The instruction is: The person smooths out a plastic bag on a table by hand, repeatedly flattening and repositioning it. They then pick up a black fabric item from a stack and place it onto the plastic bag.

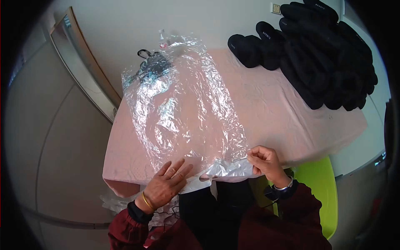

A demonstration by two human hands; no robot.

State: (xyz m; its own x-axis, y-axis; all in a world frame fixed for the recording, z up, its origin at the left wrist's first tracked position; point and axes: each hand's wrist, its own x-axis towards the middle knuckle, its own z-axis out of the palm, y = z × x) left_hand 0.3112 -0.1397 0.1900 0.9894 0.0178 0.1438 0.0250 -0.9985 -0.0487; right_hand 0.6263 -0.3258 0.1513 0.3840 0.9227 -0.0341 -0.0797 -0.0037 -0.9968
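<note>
A large clear plastic bag (189, 108) lies stretched out on the pink-covered table, crinkled and shiny. Its white end (227, 168), with a cut-out hole, reaches the table's front edge. My left hand (166, 186) rests on the bag's near left part, fingers spread out flat. At the near right corner, my right hand (266, 163) pinches the bag's white edge between thumb and fingers. Towards the far left of the bag is a dark bundle with a black loop (155, 64), partly covered by the shiny plastic.
Black padded items (325, 62) with small white lettering are heaped at the table's back right. A framed mirror (85, 62) leans on the wall at left. Beside the table's right front is a lime-green plastic tub (329, 196). More clear plastic (114, 203) hangs below the front left edge.
</note>
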